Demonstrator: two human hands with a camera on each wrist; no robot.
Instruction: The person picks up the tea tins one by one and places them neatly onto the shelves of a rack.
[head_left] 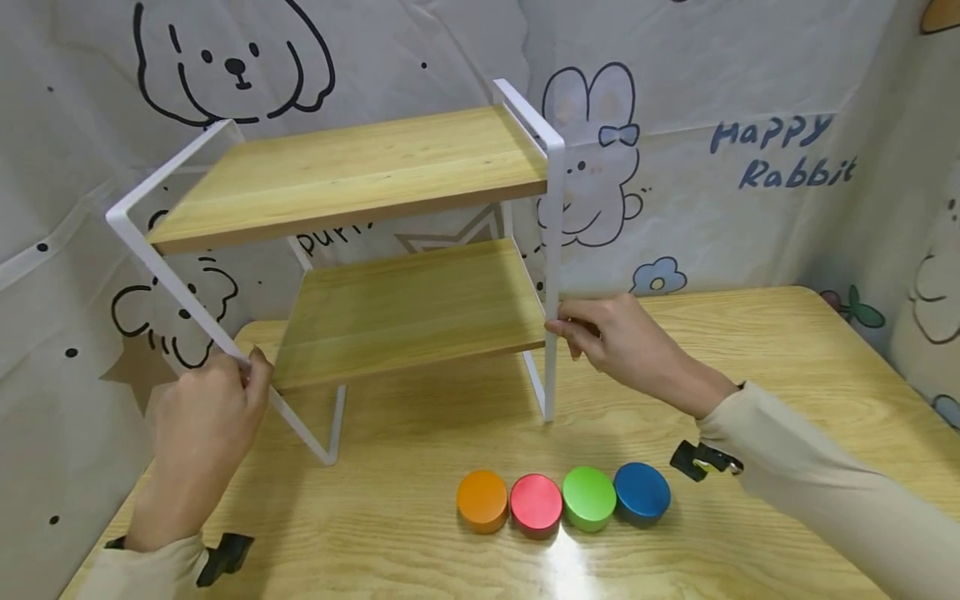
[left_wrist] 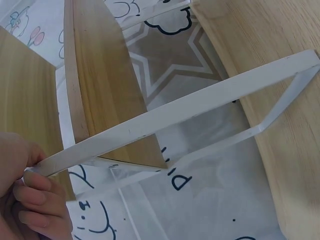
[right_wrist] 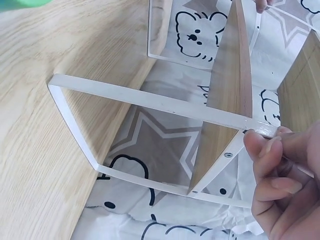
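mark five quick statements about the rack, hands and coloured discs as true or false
1. The left hand grips the white frame. True.
2. The right hand lies flat on the table. False: it pinches the white frame.
3. The white frame holds an upper board and a lower board. True.
4. The orange disc and blue disc end the row. True.
5. The red disc is next to the blue disc. False: the green disc separates the red disc from it.

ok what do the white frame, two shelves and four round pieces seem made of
White frame: probably painted metal, its bars slim and smooth.
Upper shelf, lower shelf: smooth wood or wood-look board, given the grain.
Orange piece, red piece, green piece, blue piece: satin metal or plastic; soft sheen leaves it open.
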